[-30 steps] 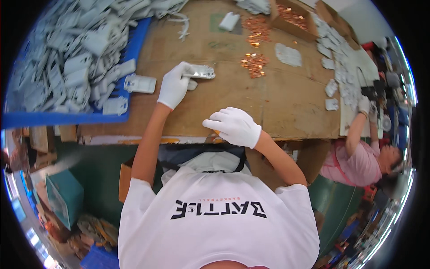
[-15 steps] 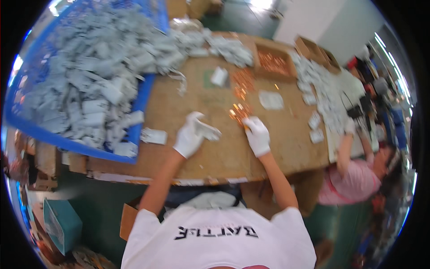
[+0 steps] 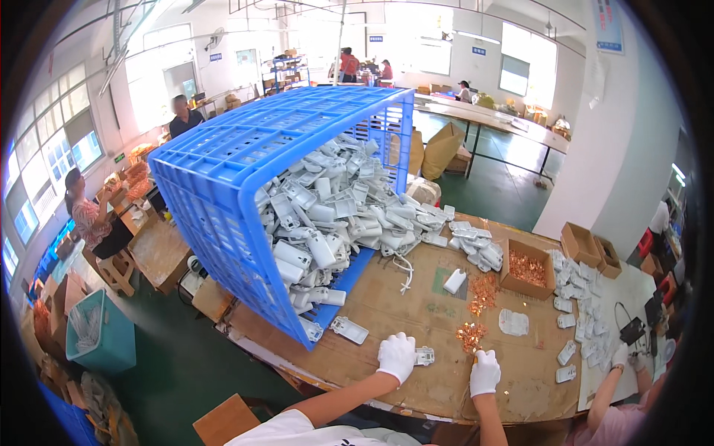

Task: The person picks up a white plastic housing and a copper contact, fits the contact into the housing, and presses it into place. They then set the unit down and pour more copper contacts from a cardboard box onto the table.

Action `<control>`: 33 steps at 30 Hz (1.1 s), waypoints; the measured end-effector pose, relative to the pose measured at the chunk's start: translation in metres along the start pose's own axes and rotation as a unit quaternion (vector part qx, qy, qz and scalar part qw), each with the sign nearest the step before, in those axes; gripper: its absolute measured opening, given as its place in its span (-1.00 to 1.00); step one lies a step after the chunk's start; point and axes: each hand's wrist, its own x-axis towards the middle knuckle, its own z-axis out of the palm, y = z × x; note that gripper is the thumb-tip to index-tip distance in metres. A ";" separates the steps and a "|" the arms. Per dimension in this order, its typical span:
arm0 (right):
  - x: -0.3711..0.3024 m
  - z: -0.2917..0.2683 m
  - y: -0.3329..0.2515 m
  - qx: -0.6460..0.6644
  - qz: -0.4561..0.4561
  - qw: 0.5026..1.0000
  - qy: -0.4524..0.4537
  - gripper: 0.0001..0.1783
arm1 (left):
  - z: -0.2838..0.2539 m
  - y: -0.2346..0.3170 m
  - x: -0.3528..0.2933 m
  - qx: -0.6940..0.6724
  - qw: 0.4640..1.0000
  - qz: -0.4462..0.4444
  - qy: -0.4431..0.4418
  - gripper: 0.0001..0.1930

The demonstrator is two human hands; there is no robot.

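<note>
My left hand (image 3: 396, 357), in a white glove, is closed on a pale grey plastic casing (image 3: 424, 357) just above the cardboard-covered tabletop (image 3: 387, 308). My right hand (image 3: 485, 373), also gloved, is pinched at the near edge of a small pile of shiny copper-coloured pieces (image 3: 470, 336). A coppery glint shows at its fingertips, too small to make out well. Beyond that pile lies a second spread of copper-coloured pieces (image 3: 483, 290). One loose casing (image 3: 349, 330) rests left of my left hand, and another casing (image 3: 454, 281) lies farther off.
A blue plastic crate (image 3: 245, 178) lies on its side at the left, casings spilling from it. A cardboard box (image 3: 526, 272) of copper pieces stands far right. More casings (image 3: 576, 290) line the right side, near a co-worker's gloved hand (image 3: 619, 355). A clear bag (image 3: 513, 322) lies flat.
The view has tilted up, so both hands appear lower and the room shows. My left hand still has the casing; my right hand stays by the copper pile.
</note>
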 end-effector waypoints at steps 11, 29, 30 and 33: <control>0.017 -0.003 0.019 0.037 0.028 0.998 -0.035 -0.88 | 0.011 0.019 0.007 -0.242 0.954 0.073 -0.161 -0.67; 0.005 -0.048 -0.078 0.301 -0.014 0.953 -0.040 -0.59 | 0.006 0.017 -0.020 -0.475 0.872 -0.014 -0.113 -0.63; 0.003 -0.047 -0.087 0.316 -0.028 0.947 -0.047 -0.60 | 0.000 0.021 -0.024 -0.501 0.862 -0.008 -0.082 -0.62; -0.001 -0.026 -0.088 0.278 0.008 0.958 -0.072 -0.62 | 0.009 0.029 -0.027 -0.512 0.859 -0.002 -0.029 -0.53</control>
